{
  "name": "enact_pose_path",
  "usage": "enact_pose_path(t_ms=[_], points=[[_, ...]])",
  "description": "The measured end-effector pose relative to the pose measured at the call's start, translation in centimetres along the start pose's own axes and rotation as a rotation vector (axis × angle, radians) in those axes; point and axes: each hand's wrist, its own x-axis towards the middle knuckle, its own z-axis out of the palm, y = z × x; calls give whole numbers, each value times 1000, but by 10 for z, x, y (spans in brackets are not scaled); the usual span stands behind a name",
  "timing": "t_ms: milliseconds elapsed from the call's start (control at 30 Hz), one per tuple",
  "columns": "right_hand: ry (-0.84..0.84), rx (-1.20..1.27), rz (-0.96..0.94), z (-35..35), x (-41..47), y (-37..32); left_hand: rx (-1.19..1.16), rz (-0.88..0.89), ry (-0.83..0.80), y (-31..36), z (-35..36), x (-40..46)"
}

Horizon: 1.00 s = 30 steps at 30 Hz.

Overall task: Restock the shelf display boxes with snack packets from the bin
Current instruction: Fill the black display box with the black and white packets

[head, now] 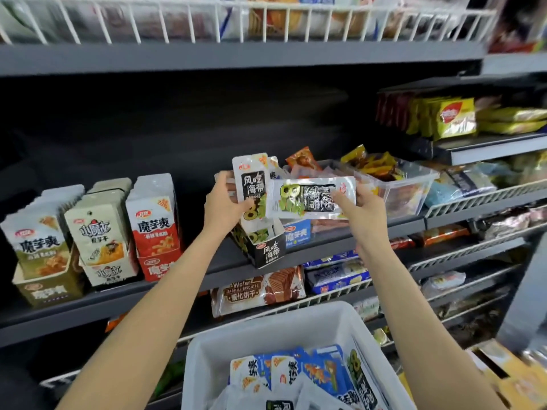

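Note:
My left hand (223,202) grips a small stack of black-and-white seaweed packets (251,182) held upright above the black seaweed display box (265,247) on the shelf. My right hand (362,208) pinches one more seaweed packet (310,196) turned sideways, just right of the stack and overlapping it. The white bin (266,335) sits below between my forearms, holding several blue packets (319,371) and a few seaweed packets (359,377).
Three filled display boxes stand at the left: green (41,253), cream (102,241) and red (155,226). A blue display box (297,233) and a clear tub of snacks (396,184) stand to the right. A wire basket shelf (236,22) hangs overhead. Wafer packs (254,291) lie below.

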Motion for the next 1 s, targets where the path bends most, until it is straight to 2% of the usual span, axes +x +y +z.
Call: enact_pose_path(t_ms=[67,133,233,300,467,567,733,833,900,1000], points=[[-12,-74,-80,4,3,-5,201,91,-22,-4,3,1],[-44,-203,-172,9,7,-10,484,214,22,-6,4,3],[-155,-291,-240,17,18,-15,704,168,62,-5,1,5],[-202,-320,-249,24,27,-20,675,86,23,-10,-1,3],[-323,-475,-429,51,50,-33,324,-27,31,-26,-4,1],[-447,-626,-447,71,60,-26,313,-6,38,-28,-7,1],[-455,-993,-464,109,57,8,306,-14,15,-26,-7,-5],[-349,-901,-425,119,46,21,308,-28,16,-24,-7,-12],[-263,-772,-472,117,36,26,287,-29,54,-22,-8,-18],[-128,-573,-568,105,12,30,135,22,163,-22,-13,-35]])
